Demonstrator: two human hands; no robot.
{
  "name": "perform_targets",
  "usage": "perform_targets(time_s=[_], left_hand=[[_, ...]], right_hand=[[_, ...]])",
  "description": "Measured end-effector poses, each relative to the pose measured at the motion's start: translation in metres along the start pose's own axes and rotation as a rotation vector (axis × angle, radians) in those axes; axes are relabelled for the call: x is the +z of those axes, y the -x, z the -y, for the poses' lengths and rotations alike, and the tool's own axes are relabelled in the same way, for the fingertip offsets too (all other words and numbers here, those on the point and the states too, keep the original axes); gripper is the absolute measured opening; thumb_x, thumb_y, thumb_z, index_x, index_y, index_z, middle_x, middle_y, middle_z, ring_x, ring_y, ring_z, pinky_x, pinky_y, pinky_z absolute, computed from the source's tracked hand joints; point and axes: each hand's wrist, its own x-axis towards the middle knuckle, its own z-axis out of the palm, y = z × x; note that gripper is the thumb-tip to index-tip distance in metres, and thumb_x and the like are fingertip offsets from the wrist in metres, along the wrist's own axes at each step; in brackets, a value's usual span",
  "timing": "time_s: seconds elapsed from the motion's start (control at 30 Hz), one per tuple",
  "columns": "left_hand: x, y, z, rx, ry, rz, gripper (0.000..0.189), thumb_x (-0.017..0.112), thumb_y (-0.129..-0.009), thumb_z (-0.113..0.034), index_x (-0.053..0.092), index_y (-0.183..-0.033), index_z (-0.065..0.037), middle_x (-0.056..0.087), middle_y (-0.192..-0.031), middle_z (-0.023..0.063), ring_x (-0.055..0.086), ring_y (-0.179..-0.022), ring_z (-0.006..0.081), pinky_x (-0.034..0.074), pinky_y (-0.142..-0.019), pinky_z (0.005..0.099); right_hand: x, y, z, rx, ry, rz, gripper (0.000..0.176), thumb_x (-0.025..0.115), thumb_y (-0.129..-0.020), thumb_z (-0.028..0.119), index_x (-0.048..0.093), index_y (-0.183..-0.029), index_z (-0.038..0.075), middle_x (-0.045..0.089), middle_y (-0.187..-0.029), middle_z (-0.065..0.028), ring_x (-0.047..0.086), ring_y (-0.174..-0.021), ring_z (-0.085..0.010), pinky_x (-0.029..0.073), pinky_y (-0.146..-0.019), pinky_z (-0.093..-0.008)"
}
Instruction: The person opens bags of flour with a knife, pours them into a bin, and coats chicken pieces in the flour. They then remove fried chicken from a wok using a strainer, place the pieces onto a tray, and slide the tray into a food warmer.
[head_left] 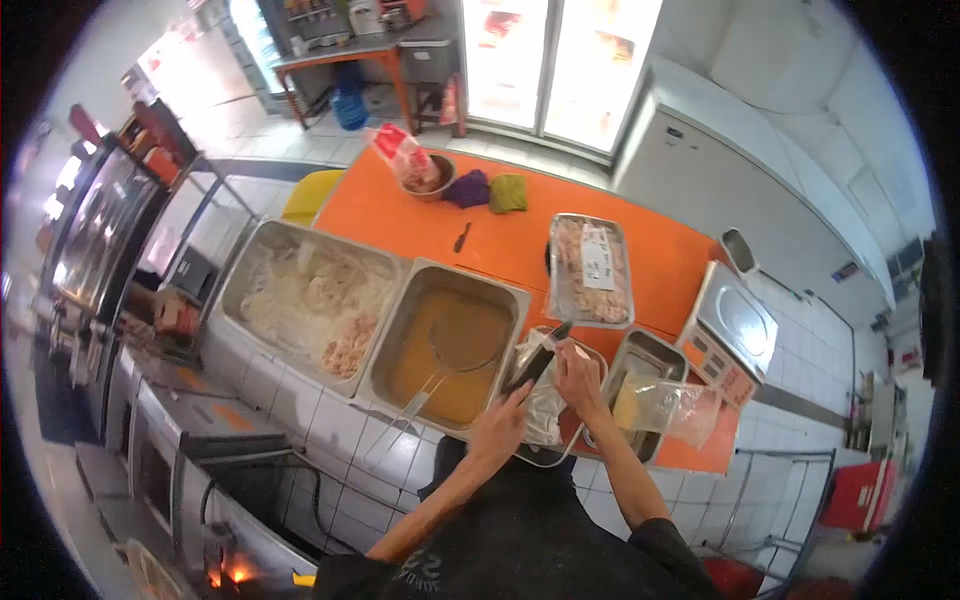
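Note:
My left hand [498,432] is closed round the lower end of a long black object [533,368], held slantwise over a metal tray [553,462]. Near its upper end, my right hand [580,382] has its fingers closed; what they grip is too small to tell. A crumpled silvery plastic bag [544,412] lies in the tray beneath. To the left, a metal pan of brownish liquid [450,345] holds a wire strainer [415,402]. Beyond the hands lies a wrapped, labelled pack of meat pieces [592,270].
A pan of white flour and pieces [305,290] stands far left. On the orange table [400,225] are a bowl [438,178], purple cloth [467,188], green cloth [508,193] and small knife [462,237]. Right are another metal pan [648,350] and a scale [735,320]. Flames [232,574] show lower left.

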Motion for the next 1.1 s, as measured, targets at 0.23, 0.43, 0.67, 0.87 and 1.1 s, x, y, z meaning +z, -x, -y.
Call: perform_targets(time_s=[0.23,0.43,0.67,0.87,1.1], left_hand=[[-0.023,-0.087,0.033,0.065,-0.265,-0.382,0.033,0.052,-0.092,-0.014,0.054,-0.125,-0.007,0.060,-0.079,0.0191,0.060,-0.068,0.0353,0.047,-0.059,0.0462],[-0.080,-0.188,0.041,-0.087,-0.342,-0.193,0.033,0.055,-0.090,-0.020,0.053,-0.121,-0.010,0.065,-0.089,0.0207,0.062,-0.086,0.0416,0.048,-0.074,0.0499],[-0.031,-0.315,0.102,-0.254,-0.640,0.231,0.051,0.064,-0.081,-0.039,0.051,-0.120,-0.009,0.062,-0.113,0.0215,0.061,-0.105,0.0358,0.048,-0.087,0.0492],[-0.035,-0.344,0.111,-0.124,-0.741,0.214,0.048,0.061,-0.083,-0.034,0.054,-0.122,-0.006,0.064,-0.114,0.0179,0.061,-0.105,0.0339,0.048,-0.089,0.0463],[-0.117,-0.140,-0.044,0.252,-0.164,0.035,0.029,0.061,-0.086,-0.015,0.062,-0.113,-0.005,0.062,-0.115,0.0147,0.056,-0.110,0.0306,0.044,-0.093,0.0402]], right_hand=[[-0.025,0.009,-0.003,0.183,-0.177,0.047,0.006,0.048,-0.096,0.011,0.049,-0.095,0.005,0.057,-0.071,-0.0199,0.061,-0.069,-0.0381,0.043,-0.055,-0.0439],[-0.048,0.003,-0.016,0.074,-0.389,0.078,0.003,0.048,-0.086,0.000,0.050,-0.084,0.002,0.053,-0.068,-0.0186,0.058,-0.065,-0.0364,0.044,-0.059,-0.0417],[-0.051,0.012,-0.003,0.046,-0.120,-0.039,0.015,0.060,-0.081,0.015,0.050,-0.078,0.004,0.052,-0.083,-0.0139,0.054,-0.077,-0.0317,0.041,-0.071,-0.0431],[-0.047,0.030,-0.009,0.186,0.039,-0.183,0.023,0.064,-0.080,0.025,0.056,-0.084,0.004,0.056,-0.087,-0.0136,0.054,-0.084,-0.0315,0.040,-0.076,-0.0416],[-0.020,0.021,-0.049,-0.058,-0.085,-0.200,0.012,0.054,-0.071,0.005,0.057,-0.083,0.002,0.056,-0.078,-0.0153,0.055,-0.076,-0.0346,0.044,-0.069,-0.0417]])
